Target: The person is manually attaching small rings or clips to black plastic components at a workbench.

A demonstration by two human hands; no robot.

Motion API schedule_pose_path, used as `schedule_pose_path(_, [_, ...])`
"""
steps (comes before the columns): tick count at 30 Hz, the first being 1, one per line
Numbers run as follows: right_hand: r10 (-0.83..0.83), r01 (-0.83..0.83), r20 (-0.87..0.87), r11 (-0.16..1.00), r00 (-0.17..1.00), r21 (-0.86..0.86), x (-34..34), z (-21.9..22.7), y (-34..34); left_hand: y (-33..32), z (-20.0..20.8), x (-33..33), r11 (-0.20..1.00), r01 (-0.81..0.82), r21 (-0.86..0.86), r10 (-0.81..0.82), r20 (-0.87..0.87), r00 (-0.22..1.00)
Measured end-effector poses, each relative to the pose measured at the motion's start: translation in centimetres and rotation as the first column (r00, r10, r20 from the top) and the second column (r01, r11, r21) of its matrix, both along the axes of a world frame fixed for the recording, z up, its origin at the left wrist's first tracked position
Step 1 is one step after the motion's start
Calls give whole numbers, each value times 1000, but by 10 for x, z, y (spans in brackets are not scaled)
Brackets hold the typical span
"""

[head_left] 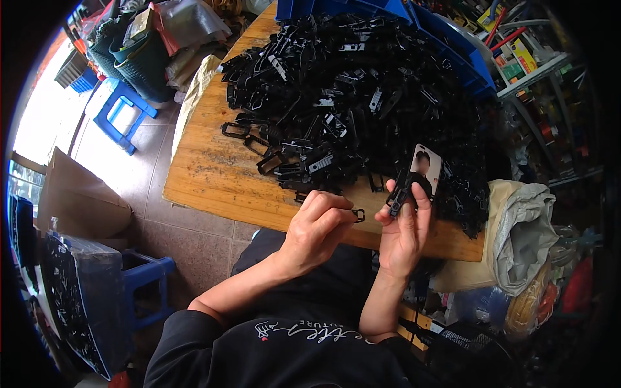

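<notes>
In front of me, over the near edge of the wooden table (207, 184), my left hand (314, 229) is closed, pinching a small black frame-shaped plastic part (358, 215) that sticks out past its fingertips. My right hand (404, 236) grips a longer black plastic part (398, 202), held upright and tilted, between thumb and fingers. The two parts are apart. Just beyond the right hand a light-coloured phone (435, 173) leans at the pile. A big heap of black plastic parts (323, 103) spreads over the table, some with silvery shiny faces.
Blue plastic crates (453, 45) stand behind the heap. A grey-lined sack (527, 226) hangs at the table's right edge. On the left are a blue stool (123, 113), another blue stool (152, 284) and a crate (84, 291) holding black parts. Shelves (537, 74) with goods stand far right.
</notes>
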State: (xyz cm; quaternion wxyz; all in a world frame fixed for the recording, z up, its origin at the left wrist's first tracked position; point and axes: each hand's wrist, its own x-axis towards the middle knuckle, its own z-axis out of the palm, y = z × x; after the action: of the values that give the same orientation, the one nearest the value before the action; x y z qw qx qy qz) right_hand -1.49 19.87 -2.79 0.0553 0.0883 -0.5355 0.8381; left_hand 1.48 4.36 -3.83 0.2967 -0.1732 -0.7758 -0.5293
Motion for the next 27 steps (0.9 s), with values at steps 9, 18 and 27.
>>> schedule_pose_path(9, [86, -84, 32, 995, 996, -52, -1, -4, -10, -62, 17, 34, 851, -165, -498, 12, -295, 955])
schedule_pose_path(18, [173, -173, 30, 985, 985, 9, 9, -10, -14, -536, 201, 62, -520, -724, -453, 790, -578, -206])
schedule_pose_path(27, [157, -163, 77, 983, 985, 85, 1, -5, -8, -71, 36, -9, 947, 189, 258, -279, 379, 882])
